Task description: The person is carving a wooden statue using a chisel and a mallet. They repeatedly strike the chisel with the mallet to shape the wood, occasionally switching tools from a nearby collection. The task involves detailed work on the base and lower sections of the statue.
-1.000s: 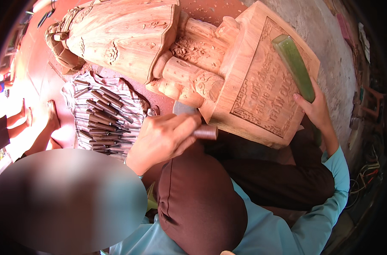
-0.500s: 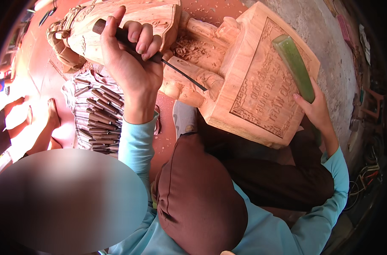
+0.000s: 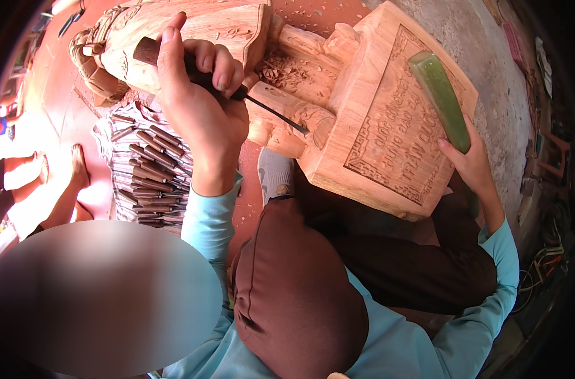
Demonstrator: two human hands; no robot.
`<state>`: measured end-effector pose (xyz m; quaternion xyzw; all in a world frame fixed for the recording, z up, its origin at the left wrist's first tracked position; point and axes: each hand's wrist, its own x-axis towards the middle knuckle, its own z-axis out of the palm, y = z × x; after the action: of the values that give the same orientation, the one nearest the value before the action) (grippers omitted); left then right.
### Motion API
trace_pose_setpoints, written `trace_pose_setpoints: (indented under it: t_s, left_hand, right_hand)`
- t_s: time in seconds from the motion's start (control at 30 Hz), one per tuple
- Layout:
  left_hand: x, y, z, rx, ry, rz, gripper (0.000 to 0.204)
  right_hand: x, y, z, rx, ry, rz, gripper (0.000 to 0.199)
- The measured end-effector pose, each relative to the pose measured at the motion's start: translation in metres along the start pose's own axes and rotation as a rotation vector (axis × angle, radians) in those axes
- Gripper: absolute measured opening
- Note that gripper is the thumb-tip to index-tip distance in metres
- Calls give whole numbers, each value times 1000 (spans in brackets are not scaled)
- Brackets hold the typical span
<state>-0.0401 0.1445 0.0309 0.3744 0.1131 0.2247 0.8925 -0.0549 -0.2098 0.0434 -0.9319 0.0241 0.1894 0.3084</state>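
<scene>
My left hand (image 3: 205,120) is wrapped around the dark wooden handle of a chisel (image 3: 278,115), thumb raised along it. The thin blade slants down to the right, its tip at the carved wooden statue (image 3: 287,98), near a rounded part by the base. Lying on its side, the statue has a thick base (image 3: 388,145) with a bordered panel of raised lettering. Over this panel, my right hand (image 3: 473,164) grips the lower end of a green translucent bar (image 3: 440,101), which points up and left, apart from the chisel.
Several dark-handled carving tools (image 3: 151,170) lie on a striped cloth left of my left forearm. Wood shavings (image 3: 287,72) sit in the statue's hollow. Another person's bare feet (image 3: 79,167) are on the red floor at far left. Cables (image 3: 546,259) lie at far right.
My left hand has shifted slightly right and down, lowering the chisel handle a little; the tip stays at almost the same spot. My right hand and the green bar have barely moved.
</scene>
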Motion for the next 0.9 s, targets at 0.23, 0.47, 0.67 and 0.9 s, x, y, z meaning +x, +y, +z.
trace_pose_setpoints:
  t_s: [0.23, 0.47, 0.67, 0.9]
  left_hand:
    - [-13, 3, 9, 105, 20, 115, 30]
    - [-36, 5, 7, 134, 167, 271, 34]
    - [-55, 9, -4, 96, 286, 336, 34]
    - [-50, 18, -4, 85, 242, 260, 29]
  right_hand:
    - [-1, 1, 1, 17, 8, -8, 57]
    - [-3, -5, 1, 34, 12, -21, 51]
    - [-1, -3, 1, 23, 3, -12, 51]
    - [-1, -3, 0, -8, -12, 24, 55]
